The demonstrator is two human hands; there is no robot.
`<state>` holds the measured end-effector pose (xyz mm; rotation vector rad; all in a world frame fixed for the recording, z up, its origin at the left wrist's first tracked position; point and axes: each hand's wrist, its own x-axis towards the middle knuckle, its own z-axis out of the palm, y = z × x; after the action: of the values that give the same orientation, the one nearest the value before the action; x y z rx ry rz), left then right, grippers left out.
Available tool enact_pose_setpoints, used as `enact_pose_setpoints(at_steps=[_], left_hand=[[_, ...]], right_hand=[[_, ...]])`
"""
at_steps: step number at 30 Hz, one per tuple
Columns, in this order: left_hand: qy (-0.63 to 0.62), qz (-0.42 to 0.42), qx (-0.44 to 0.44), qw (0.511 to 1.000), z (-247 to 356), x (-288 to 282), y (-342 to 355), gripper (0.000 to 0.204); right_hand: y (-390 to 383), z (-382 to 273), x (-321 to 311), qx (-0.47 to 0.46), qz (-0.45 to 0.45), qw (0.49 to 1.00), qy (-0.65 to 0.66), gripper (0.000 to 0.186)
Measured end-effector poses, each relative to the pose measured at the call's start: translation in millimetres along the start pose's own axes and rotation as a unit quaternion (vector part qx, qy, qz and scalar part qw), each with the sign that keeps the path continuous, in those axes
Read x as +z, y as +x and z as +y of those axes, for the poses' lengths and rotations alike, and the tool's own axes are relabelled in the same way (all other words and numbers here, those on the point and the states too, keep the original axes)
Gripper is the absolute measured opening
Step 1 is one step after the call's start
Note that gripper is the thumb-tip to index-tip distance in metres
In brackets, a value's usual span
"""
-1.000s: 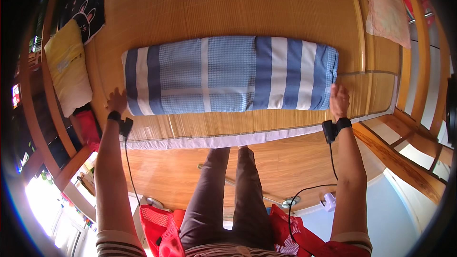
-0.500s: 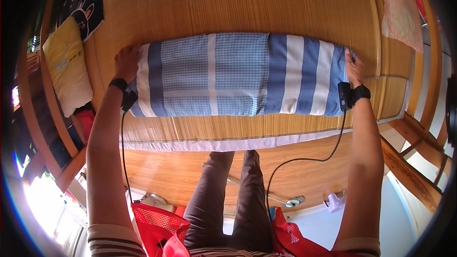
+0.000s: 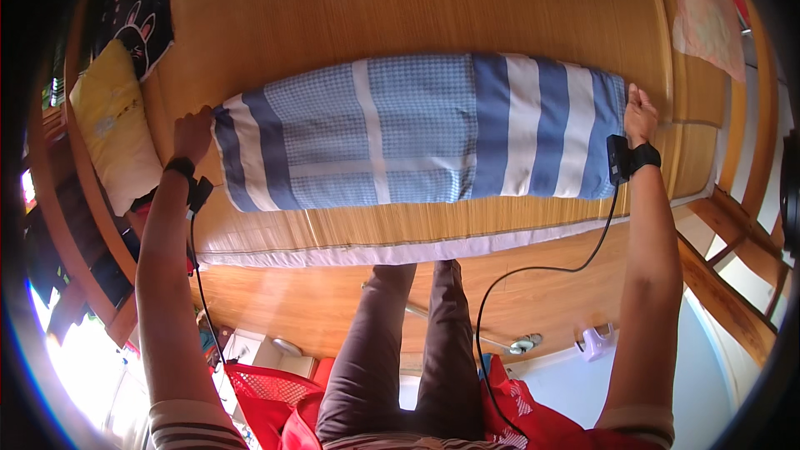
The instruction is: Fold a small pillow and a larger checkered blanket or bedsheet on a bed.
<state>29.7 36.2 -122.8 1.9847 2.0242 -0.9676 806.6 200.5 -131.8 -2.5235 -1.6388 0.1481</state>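
Note:
A long folded quilt [image 3: 421, 129], blue with white stripes and a checked middle, lies across a woven mat on the bed. At its far left corner, my left hand [image 3: 193, 135] is closed in a pinch on the cloth. My right hand [image 3: 641, 119] is at the right end, fingers curled in against the quilt's edge; the fingertips are partly hidden. The left end slants slightly toward me, and the checked part shows soft creases. A black strap with a small cabled box is on each wrist.
The bamboo mat [image 3: 400, 0] covers the bed, with a pale edge along the near side. A yellow pillow [image 3: 117, 129] and a dark rabbit-print cloth [image 3: 137, 21] lie left, a pinkish cloth [image 3: 707, 17] far right. Wooden rails [image 3: 737, 275] stand at both ends.
Both hands have moved outward, the left one also a little nearer to me. The quilt is drawn wider, and its left end now slants. My right fingers have curled in.

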Motion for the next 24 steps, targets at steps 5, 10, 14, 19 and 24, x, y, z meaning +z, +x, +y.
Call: enact_pose_setpoints(at_steps=[5,10,14,19,24], left_hand=[[-0.254,0.224,-0.071,0.938,-2,57,-11,0.031],[-0.483,0.033,-0.219,0.847,26,105,-80,0.049],[-0.456,0.035,-0.215,0.863,68,106,-152,0.046],[-0.520,0.126,-0.256,0.805,70,144,-196,0.023],[-0.568,0.059,-0.294,0.766,62,137,-174,0.010]], right_hand=[[-37,24,-31,-0.005,-0.062,0.958,0.278,0.044],[-144,64,-63,0.047,-0.221,0.936,0.271,0.047],[-188,86,-55,0.064,-0.199,0.911,0.356,0.062],[-203,72,-30,0.078,-0.111,0.881,0.454,0.057],[-178,106,-12,0.001,-0.149,0.827,0.542,0.027]])
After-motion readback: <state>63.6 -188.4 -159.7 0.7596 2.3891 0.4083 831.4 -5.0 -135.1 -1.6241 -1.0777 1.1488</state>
